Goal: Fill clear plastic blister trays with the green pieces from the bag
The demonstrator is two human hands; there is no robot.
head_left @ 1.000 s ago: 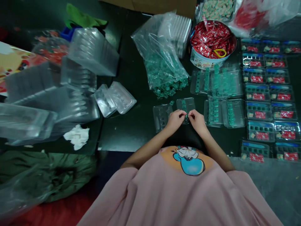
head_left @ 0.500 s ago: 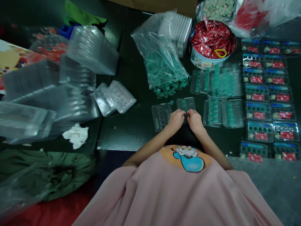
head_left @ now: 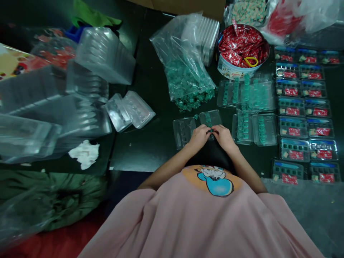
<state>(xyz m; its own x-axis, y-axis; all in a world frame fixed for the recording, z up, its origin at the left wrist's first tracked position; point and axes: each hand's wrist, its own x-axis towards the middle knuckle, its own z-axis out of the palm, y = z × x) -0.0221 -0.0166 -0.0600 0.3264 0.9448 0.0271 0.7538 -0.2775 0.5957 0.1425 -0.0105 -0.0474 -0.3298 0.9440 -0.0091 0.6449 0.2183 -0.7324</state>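
The left grip [head_left: 199,139] and the right grip [head_left: 223,138] are facing each other with thumbs and forefingers pinching closed on a small green piece [head_left: 211,130]. Which one is bearing more of it is too small to tell. The piece is showing as a translucent bluish-green bit, mostly covered by the fingertips, and its exact shape is not reading clearly.

Directly beneath and just beyond both grips, a clear tray [head_left: 216,116] is lying flat on the dark desk [head_left: 145,152]. It is carrying a short column of green pieces [head_left: 208,118] along its middle; its nearer end is partly hiding under the fingers. Just beside the left grip, on its outer side, a second clear tray [head_left: 180,133] is showing moulded squares through transparent plastic. A loose green piece [head_left: 196,116] is resting just beyond the left grip.

The near edge of the desk is running behind the grips, close to the wearer's torso. Left of the left grip, past the second tray, a broad stretch of dark surface is opening out to some clear packs [head_left: 139,111]. Beyond the grips, a narrower strip is separating the trays from a plastic bag [head_left: 185,68] of green pieces. Right of the right grip, room is tightening: clear trays with green rows [head_left: 248,125] are standing near.
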